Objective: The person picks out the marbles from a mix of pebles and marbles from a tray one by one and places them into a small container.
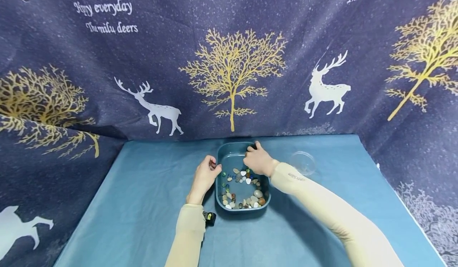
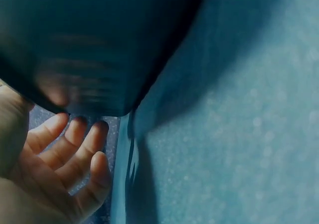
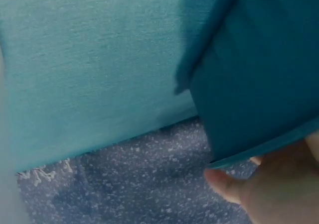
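Note:
A dark teal rectangular tub stands on the table, with several pebbles and small glass marbles gathered mostly in its near half. My left hand is at the tub's left side, thumb on the rim. In the left wrist view its loosely curled fingers come up to the tub's outer wall. Over the far right rim lies my right hand, one finger stretched to the corner. The right wrist view has this hand pinching the rim, fingers partly hidden behind the wall.
A clear round dish or lid lies on the table right of the tub, partly behind the right sleeve. Blue cloth covers the table. A dark curtain with deer and trees hangs along the back edge.

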Demonstrator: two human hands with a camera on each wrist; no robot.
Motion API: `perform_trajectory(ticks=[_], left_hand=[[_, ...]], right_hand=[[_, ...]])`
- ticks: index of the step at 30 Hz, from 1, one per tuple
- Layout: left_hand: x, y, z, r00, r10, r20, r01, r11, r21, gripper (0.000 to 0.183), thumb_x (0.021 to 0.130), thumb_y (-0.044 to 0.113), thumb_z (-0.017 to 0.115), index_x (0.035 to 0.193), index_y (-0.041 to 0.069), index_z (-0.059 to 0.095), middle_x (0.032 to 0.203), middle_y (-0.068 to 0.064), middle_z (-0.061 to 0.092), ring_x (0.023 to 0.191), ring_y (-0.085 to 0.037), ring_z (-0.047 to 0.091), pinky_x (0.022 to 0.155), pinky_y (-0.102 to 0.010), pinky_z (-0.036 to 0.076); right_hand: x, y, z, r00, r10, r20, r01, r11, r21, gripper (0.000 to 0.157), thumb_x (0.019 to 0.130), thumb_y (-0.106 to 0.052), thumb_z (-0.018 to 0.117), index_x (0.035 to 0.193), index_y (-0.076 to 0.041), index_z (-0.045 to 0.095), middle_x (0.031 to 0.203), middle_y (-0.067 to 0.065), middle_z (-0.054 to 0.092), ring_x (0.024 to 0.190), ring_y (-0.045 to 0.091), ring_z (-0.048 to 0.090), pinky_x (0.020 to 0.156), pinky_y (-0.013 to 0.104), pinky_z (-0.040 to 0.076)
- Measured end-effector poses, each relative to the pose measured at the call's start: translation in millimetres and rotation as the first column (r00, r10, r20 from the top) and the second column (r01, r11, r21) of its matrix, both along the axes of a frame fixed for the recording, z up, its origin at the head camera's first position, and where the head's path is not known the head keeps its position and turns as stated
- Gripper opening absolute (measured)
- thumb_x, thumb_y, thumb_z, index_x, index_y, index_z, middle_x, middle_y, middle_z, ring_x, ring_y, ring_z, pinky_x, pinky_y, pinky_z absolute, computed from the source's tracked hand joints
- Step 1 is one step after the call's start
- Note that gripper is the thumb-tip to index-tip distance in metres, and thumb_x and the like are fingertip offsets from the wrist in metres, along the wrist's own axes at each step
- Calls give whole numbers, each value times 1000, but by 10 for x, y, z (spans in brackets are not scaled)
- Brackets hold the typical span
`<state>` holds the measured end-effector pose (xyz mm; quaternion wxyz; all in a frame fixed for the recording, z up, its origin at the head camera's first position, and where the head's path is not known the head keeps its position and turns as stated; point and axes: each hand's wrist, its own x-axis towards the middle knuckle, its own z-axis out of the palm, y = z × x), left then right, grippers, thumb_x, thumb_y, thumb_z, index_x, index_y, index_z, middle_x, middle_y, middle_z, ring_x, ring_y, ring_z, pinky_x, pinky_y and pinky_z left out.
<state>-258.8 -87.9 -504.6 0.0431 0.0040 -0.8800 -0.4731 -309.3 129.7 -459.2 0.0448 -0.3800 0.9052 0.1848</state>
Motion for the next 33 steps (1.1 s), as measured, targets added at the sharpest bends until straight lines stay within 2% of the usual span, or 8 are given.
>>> perform_trajectory(ticks=[3,8,14,18,23,27,30,33], left_hand=[[-6,23,-12,1000,6,-7,-6,1000,5,18,92,23,66,100,13,54,89,-2,56,74,-18,53,65,-35,43],[-24,66,-58,1000,3,-20,-3,1000,7,17,92,22,67,99,13,55,88,-1,57,74,-17,54,66,-34,44],[-25,53,-60,999,17,-29,-17,1000,1,16,91,21,67,98,14,55,87,-1,58,73,-17,54,66,-34,44],[-22,25,-36,999,24,-27,-24,1000,-4,16,92,23,66,99,13,55,88,-1,58,75,-17,54,66,-35,43],[-15,-2,-16,999,29,-16,-29,999,-18,17,92,25,65,100,13,55,89,-1,57,74,-17,54,65,-35,42],[-12,-11,-12,999,34,-6,-34,999,-25,16,93,26,65,99,15,54,89,-1,57,74,-17,53,65,-34,42],[-12,-10,-11,999,33,-6,-33,999,-30,16,93,26,65,99,16,54,89,0,57,73,-16,54,65,-34,42],[-9,-2,-13,999,30,-12,-30,999,-33,16,93,26,65,99,16,54,88,1,58,73,-16,54,64,-35,42]], right_hand=[[3,-12,-12,999,-35,-21,35,999,36,17,93,-13,67,83,-26,73,101,1,65,106,27,50,106,61,24],[22,-16,-11,992,-111,-60,118,985,130,14,93,-17,67,86,-27,73,101,-1,61,111,26,46,107,60,22],[32,-53,18,992,-112,-51,118,983,141,12,94,-17,66,89,-26,72,106,1,59,110,27,44,106,59,24],[16,-45,39,992,-122,29,120,991,66,13,95,-14,65,89,-23,71,117,4,57,109,27,44,101,57,29],[9,-24,78,983,-142,120,144,989,-12,11,95,-16,66,89,-24,71,130,6,54,121,27,43,105,60,25],[40,-19,122,981,-130,142,140,988,-67,12,95,-21,67,83,-23,69,124,6,54,117,27,43,103,58,28],[79,7,164,982,-113,154,136,980,-149,11,94,-24,68,84,-20,70,121,6,53,114,27,43,102,59,29],[132,72,223,982,-91,166,135,950,-282,7,93,-24,69,90,-18,71,125,8,53,119,29,43,102,61,28]])
